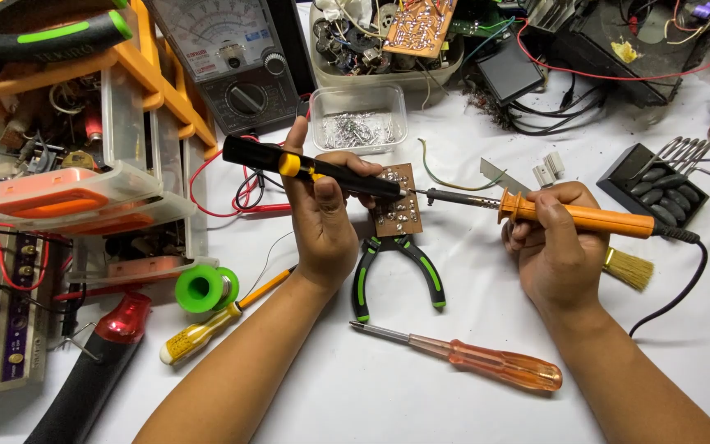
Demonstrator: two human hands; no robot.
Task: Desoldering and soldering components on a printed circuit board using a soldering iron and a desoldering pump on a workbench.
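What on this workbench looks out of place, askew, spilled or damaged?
Dark crumbs lie spilled on the white table cover beside tangled black cables. The small brown circuit board sits propped on green-handled pliers, not flat, between the left hand and right hand.

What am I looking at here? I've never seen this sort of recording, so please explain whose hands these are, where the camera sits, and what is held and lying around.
There is one picture, taken by a camera worn on a person's head, looking down at their own two bare hands over a white-covered table. The left hand holds a black tool with a yellow button, its tip at a small brown circuit board. The right hand holds an orange-handled soldering iron, its tip also at the board. Below the board lie green-and-black pliers and an orange screwdriver. Nearby are a green solder spool, a small brush, a clear tub of metal bits and an analogue meter.
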